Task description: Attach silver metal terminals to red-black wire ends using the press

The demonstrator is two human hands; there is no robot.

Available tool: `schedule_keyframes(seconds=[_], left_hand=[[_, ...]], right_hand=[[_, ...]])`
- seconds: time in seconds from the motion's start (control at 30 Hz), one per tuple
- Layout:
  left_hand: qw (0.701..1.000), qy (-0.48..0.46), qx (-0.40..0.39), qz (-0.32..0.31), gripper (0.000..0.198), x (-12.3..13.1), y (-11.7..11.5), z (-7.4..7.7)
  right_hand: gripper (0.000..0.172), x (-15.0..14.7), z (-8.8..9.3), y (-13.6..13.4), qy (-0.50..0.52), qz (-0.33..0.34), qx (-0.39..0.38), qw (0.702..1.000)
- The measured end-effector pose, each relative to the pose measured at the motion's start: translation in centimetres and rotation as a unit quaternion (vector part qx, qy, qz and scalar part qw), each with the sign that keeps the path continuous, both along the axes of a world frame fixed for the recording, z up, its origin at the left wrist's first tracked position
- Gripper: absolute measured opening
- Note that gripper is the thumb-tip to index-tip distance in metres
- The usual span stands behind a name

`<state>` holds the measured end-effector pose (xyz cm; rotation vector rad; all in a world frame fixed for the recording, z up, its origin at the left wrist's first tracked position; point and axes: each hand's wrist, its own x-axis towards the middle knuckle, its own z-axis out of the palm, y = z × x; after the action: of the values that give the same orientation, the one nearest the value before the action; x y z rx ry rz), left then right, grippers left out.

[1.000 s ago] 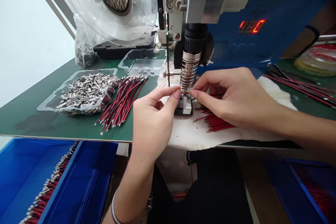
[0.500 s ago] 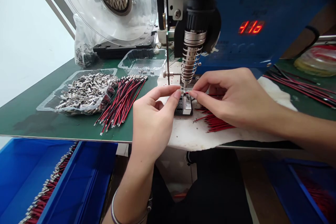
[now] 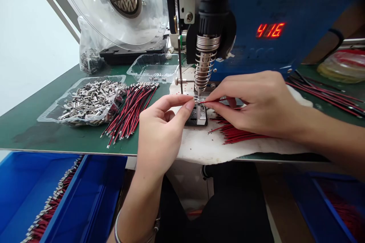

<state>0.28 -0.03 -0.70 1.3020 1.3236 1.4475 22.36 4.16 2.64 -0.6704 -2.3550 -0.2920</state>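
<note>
My left hand (image 3: 159,133) pinches a small metal terminal (image 3: 197,100) between thumb and forefinger, just above a little black and white fixture block (image 3: 197,115). My right hand (image 3: 256,102) comes in from the right and pinches a red and black wire (image 3: 221,100) whose end meets the terminal. Directly above them hangs the machine's soldering head (image 3: 203,68), wrapped in a metal coil, its tip a little above the joint. Both hands rest over a white cloth (image 3: 205,148).
A clear tray of metal terminals (image 3: 91,100) and a bundle of red and black wires (image 3: 129,110) lie to the left on the green bench (image 3: 42,129). More wires (image 3: 236,133) lie under my right hand. A blue machine shows 416 (image 3: 270,30). Blue bins (image 3: 71,197) sit below.
The soldering head has risen off the fixture. The red display went from a lower reading to 416. My right hand now shows the wire at the terminal.
</note>
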Motion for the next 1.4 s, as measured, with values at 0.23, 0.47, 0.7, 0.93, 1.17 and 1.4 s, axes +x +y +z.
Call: schedule_keyframes(seconds=[0.23, 0.47, 0.7, 0.93, 1.17, 1.4], left_hand=[[1.000, 0.006, 0.015, -0.002, 0.011, -0.2, -0.2, -0.1], [1.000, 0.013, 0.013, 0.012, 0.013, -0.1, -0.2, -0.1], [0.999, 0.029, 0.017, 0.007, 0.016, -0.2, -0.2, -0.2], [0.999, 0.032, 0.022, 0.007, 0.015, -0.2, -0.2, -0.2], [0.999, 0.044, 0.023, 0.001, 0.016, -0.1, -0.2, -0.1], [0.998, 0.047, 0.029, 0.005, 0.018, -0.1, -0.2, -0.3]], right_hand=[[0.027, 0.0, 0.4, 0.1, -0.019, -0.021, -0.063, 0.998], [0.019, 0.1, 0.7, 0.2, 0.000, -0.015, -0.166, 0.986], [0.018, 0.1, 0.7, 0.6, -0.001, 0.038, -0.158, 0.987], [0.021, 0.3, 0.7, 1.0, -0.019, 0.052, -0.169, 0.984], [0.023, 0.4, 0.7, 0.9, -0.020, 0.046, -0.163, 0.985], [0.023, 0.4, 0.9, 0.8, -0.021, 0.030, -0.178, 0.983]])
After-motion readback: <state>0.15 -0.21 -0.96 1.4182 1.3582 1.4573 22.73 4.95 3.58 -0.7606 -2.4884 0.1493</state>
